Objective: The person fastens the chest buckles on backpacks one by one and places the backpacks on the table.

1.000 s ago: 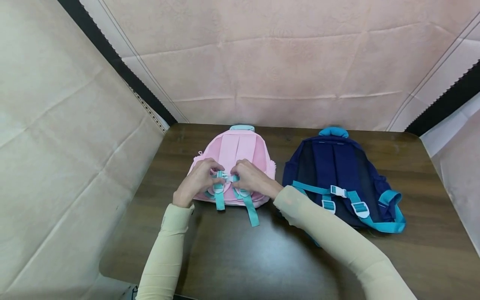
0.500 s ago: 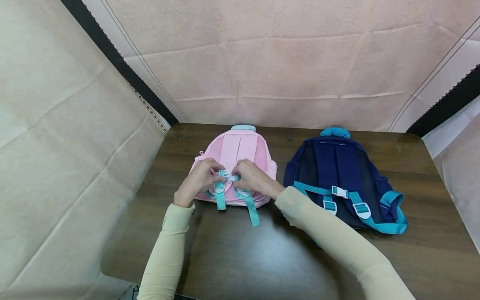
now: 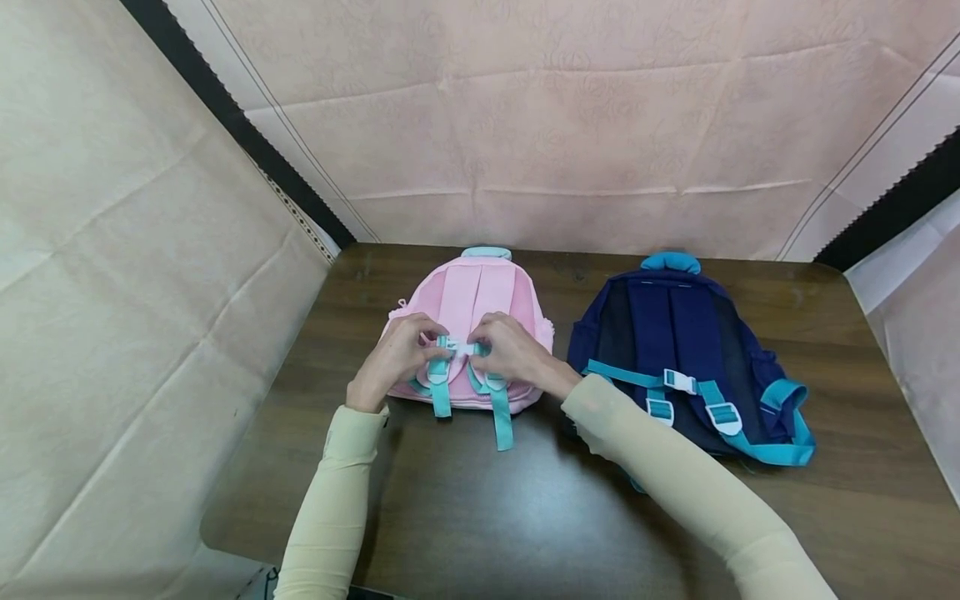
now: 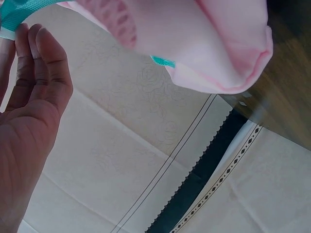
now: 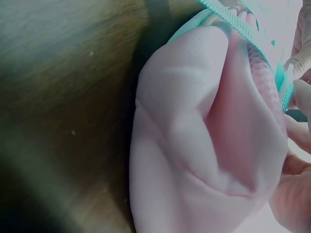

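Note:
A small pink backpack (image 3: 450, 292) stands with its strap side facing me. Across its middle runs a turquoise chest strap with a pale clip buckle (image 3: 467, 348). My left hand (image 3: 396, 358) pinches the strap at the buckle's left side between thumb and fingers. Opposite it, my right hand (image 3: 513, 354) pinches the strap on the right side. In the left wrist view, the left hand's fingers (image 4: 51, 58) meet the turquoise webbing (image 4: 22, 12) at the top left corner. The pink bag side (image 5: 180, 131) fills much of the right wrist view, with fingers at its right edge.
To the right, a navy backpack (image 3: 667, 325) with turquoise straps stands on the brown wooden table (image 3: 480, 517), its white chest buckle (image 3: 678, 382) fastened. Two turquoise strap ends (image 3: 502, 421) hang from the pink bag's front. Pale cloth (image 3: 570, 133) hangs behind the table.
My right hand has shifted slightly right and up, and more of the pale buckle shows between my hands. The right strap end hangs straighter. The left hand has hardly moved.

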A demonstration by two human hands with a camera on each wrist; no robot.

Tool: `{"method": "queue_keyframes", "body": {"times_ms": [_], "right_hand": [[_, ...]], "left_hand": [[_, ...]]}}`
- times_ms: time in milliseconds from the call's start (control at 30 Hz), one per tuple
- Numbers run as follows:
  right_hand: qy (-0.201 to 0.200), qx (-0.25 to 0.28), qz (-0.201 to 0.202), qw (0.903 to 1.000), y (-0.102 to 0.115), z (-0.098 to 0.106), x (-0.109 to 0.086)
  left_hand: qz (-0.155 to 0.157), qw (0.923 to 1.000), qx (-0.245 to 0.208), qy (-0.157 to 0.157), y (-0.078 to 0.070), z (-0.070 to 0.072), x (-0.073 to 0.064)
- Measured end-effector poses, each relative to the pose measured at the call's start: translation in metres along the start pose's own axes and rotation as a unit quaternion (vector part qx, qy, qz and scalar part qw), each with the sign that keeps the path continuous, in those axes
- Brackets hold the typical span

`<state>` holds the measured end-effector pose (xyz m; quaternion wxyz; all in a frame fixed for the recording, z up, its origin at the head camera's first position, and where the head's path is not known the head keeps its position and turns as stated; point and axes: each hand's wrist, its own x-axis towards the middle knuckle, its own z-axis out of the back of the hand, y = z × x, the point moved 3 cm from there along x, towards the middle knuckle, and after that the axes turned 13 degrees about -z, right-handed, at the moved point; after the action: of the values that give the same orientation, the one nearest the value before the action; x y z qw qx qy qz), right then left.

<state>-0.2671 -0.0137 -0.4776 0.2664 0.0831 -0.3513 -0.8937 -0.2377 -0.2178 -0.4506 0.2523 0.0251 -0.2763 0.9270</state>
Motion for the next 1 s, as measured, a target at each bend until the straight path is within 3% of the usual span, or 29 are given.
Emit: {"method": "queue_keyframes", "body": {"times_ms": [500,1000], "right_hand": [[-0.019,0.039,-0.004,0.999,-0.0024,0.0087,-0.0068],[-0.01,0.014,0.009,0.9998,0.001,0.0107,-0.0037]], "left_hand": [[-0.001,1.0,-0.002,-0.006,0.0007,-0.0011,-0.0001],[-0.032,0.9991,-0.006,-0.026,-0.0029,-0.0061,0.0022]]}}
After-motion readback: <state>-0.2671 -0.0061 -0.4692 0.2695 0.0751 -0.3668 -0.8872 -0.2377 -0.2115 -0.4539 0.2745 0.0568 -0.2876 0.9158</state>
